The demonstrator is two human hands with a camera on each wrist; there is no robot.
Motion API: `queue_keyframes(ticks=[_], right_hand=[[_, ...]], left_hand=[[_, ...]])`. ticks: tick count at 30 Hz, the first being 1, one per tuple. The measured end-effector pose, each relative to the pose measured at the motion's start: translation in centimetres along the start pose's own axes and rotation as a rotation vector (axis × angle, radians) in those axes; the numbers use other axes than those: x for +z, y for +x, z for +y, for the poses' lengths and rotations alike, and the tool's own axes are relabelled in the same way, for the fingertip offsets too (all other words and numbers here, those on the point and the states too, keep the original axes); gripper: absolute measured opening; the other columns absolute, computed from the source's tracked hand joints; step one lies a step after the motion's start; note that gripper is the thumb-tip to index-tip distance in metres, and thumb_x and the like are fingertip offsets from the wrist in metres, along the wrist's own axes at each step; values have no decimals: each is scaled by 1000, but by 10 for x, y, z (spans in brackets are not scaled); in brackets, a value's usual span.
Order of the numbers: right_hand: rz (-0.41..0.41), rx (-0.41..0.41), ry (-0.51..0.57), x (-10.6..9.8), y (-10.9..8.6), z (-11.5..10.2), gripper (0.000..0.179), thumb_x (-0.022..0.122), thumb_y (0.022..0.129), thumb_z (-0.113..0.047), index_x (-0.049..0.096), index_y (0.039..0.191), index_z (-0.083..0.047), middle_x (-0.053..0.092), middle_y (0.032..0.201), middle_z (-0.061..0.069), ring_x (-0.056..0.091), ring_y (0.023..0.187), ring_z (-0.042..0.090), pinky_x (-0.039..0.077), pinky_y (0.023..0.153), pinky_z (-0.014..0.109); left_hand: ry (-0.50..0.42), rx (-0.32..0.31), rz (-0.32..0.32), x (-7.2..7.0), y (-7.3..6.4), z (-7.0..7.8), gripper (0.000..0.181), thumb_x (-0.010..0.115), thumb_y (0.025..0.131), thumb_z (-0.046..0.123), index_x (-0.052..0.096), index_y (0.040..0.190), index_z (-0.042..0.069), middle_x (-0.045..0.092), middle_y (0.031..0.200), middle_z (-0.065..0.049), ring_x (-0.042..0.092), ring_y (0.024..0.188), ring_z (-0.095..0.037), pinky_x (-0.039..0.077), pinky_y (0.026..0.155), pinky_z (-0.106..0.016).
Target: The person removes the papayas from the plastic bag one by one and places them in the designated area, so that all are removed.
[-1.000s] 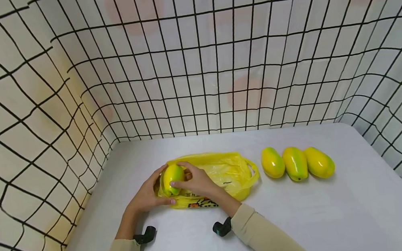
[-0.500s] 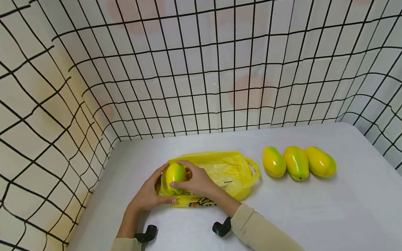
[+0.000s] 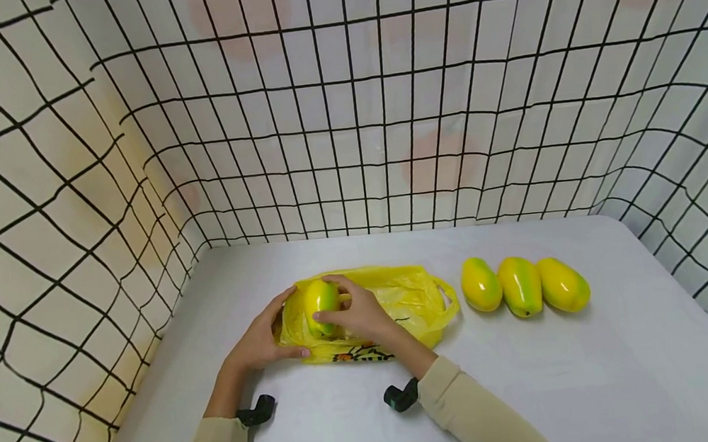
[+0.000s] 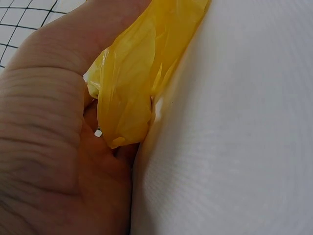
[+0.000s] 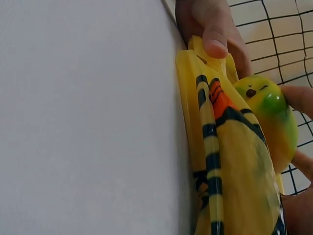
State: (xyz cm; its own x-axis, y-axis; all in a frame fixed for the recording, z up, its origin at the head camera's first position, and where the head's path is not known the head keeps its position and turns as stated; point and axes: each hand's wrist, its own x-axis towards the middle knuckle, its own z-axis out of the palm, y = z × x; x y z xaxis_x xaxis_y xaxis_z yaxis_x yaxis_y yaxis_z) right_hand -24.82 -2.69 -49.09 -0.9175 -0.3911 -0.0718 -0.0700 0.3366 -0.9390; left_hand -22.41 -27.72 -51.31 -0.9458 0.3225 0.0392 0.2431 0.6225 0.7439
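Note:
A yellow plastic bag [image 3: 416, 304] with handles at its right end lies on the table, its open mouth to the left. My left hand [image 3: 257, 340] holds the bag's left edge; in the left wrist view, thin yellow film [image 4: 129, 88] sits in the grip. Over the mouth, my right hand [image 3: 366, 318] pinches an oval yellow-green fruit [image 3: 320, 304], like a mango or papaya, between thumb and fingers. The right wrist view shows its brown stem end, with the fruit [image 5: 269, 117] partly behind the printed bag [image 5: 239, 161]. Most left fingertips are hidden.
Three similar fruits lie to the right of the bag: one fruit [image 3: 481, 285], a middle fruit [image 3: 521, 287] and a tilted fruit [image 3: 563, 285]. Black wire mesh [image 3: 370, 127] stands behind the white table [image 3: 536, 388] and along both sides.
My right hand has shifted slightly right with the fruit, farther over the bag and away from the left palm. The left hand and the three other fruits have stayed in place.

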Motion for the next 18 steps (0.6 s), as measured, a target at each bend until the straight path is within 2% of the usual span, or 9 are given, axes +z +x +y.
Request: queue_keyframes(ticks=[5,11,18], right_hand=[[23,-5,8,-8,-3,3,72,80,87,-48,47,151,-38,48,155,5,63,118,30,62,85,37],[62,15,15,-19,-9,8,68,77,90,-50,47,150,-43,46,157,3,63,117,29,61,83,34],[63,0,19,-36,-18,10,63,76,89,-53,50,146,-49,45,159,1,65,100,23,58,73,30]], left_hand=[[-2,-13,6,0,0,0,123,95,66,49,23,164,31,27,170,-8,32,154,-36,27,125,-59],[-14,-20,11,0,0,1,122,95,66,48,24,164,29,27,170,-8,33,153,-37,28,125,-58],[-13,-25,19,1,0,1,122,95,66,48,25,164,30,26,171,-7,30,155,-36,26,126,-58]])
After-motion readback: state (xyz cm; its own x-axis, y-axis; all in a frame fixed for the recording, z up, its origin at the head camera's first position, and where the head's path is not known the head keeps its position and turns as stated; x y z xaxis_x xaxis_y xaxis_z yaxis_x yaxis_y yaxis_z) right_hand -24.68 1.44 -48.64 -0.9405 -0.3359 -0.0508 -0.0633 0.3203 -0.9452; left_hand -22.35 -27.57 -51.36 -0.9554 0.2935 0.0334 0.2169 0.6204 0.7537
